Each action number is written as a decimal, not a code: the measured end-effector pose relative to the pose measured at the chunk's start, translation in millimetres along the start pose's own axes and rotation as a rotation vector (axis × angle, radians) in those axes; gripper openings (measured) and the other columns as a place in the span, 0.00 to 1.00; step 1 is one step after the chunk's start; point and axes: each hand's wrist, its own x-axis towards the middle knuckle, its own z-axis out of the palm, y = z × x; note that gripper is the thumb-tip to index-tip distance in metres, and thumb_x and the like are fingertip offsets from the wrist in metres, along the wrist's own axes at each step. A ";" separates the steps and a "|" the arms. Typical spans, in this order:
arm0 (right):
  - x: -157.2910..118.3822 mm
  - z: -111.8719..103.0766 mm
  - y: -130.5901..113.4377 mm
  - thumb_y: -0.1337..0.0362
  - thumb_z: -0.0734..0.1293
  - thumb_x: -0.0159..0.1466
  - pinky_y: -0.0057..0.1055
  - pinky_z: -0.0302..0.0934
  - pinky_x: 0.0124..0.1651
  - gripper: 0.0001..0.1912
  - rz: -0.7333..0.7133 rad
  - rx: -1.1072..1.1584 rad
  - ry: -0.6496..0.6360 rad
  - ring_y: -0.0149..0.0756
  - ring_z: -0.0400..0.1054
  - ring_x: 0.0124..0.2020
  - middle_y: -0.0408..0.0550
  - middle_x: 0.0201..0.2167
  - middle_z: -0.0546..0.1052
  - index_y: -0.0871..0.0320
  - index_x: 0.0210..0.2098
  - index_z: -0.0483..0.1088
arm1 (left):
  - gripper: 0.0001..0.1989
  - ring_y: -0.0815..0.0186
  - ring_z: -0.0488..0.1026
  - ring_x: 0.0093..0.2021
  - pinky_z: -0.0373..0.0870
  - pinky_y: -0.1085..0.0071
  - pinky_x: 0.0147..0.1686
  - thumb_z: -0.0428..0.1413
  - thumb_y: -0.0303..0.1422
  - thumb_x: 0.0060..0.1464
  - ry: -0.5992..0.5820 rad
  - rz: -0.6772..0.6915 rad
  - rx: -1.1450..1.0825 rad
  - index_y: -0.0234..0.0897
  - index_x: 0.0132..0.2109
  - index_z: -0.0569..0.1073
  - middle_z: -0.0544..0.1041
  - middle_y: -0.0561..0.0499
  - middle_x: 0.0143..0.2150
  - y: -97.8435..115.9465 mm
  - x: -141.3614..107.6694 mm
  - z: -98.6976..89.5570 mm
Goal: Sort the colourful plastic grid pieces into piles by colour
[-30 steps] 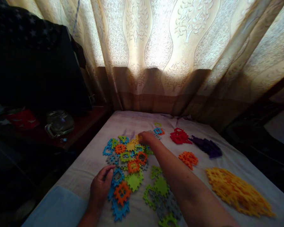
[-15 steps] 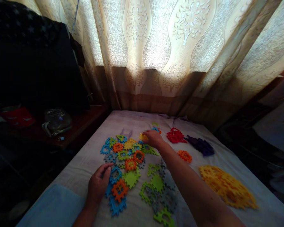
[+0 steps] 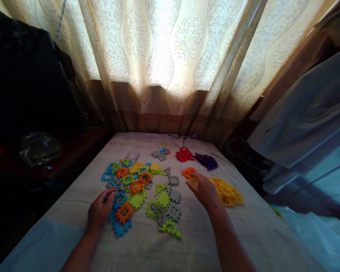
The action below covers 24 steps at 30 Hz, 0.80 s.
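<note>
My right hand (image 3: 204, 192) is between the orange pile and the yellow pile, its fingers closed on a yellow interlocking gear-shaped piece (image 3: 193, 182) that is partly hidden. Just beyond its fingertips lies the small orange pile (image 3: 188, 172). The yellow pile (image 3: 227, 192) lies to its right. My left hand (image 3: 99, 211) rests at the left of the mixed pieces, fingers curled together; whether anything is in them is hidden. Beside it are a blue square piece (image 3: 119, 200) and an orange piece (image 3: 124, 213). Green (image 3: 163, 199) and grey pieces (image 3: 174, 212) lie between my hands.
Farther back are a red pile (image 3: 184, 154), a dark purple pile (image 3: 206, 161) and a few grey and blue pieces (image 3: 159, 154). A glass jug (image 3: 40, 149) stands on a side table at left. Curtains (image 3: 161, 105) hang behind the bed sheet (image 3: 141, 145).
My right hand has moved right and nearer, from the mixed pieces to beside the orange pile, with the yellow piece. My left hand stays beside the blue pieces. The view has turned right.
</note>
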 end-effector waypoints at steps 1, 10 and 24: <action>-6.8 -7.5 10.5 0.57 0.66 0.62 0.37 0.62 0.53 0.17 0.043 -0.015 0.022 0.43 0.72 0.49 0.54 0.47 0.78 0.58 0.47 0.73 | 0.20 0.58 0.78 0.42 0.73 0.69 0.40 0.50 0.49 0.44 -0.001 -0.003 0.010 0.44 0.36 0.79 0.82 0.51 0.39 1.0 0.3 0.0; -20.3 -46.3 68.8 0.51 0.62 0.64 0.37 0.62 0.49 0.22 0.498 -0.098 0.030 0.46 0.71 0.48 0.54 0.48 0.77 0.57 0.50 0.74 | 0.19 0.59 0.78 0.40 0.72 0.70 0.36 0.49 0.47 0.46 0.005 0.011 0.136 0.45 0.37 0.79 0.82 0.53 0.38 8.5 0.7 -2.4; -12.1 -25.2 71.0 0.62 0.57 0.61 0.41 0.62 0.54 0.18 0.256 0.184 0.389 0.45 0.71 0.48 0.58 0.45 0.78 0.61 0.40 0.77 | 0.17 0.59 0.77 0.38 0.72 0.70 0.36 0.50 0.46 0.47 0.029 0.062 0.155 0.45 0.35 0.79 0.82 0.53 0.36 6.8 -0.2 -0.3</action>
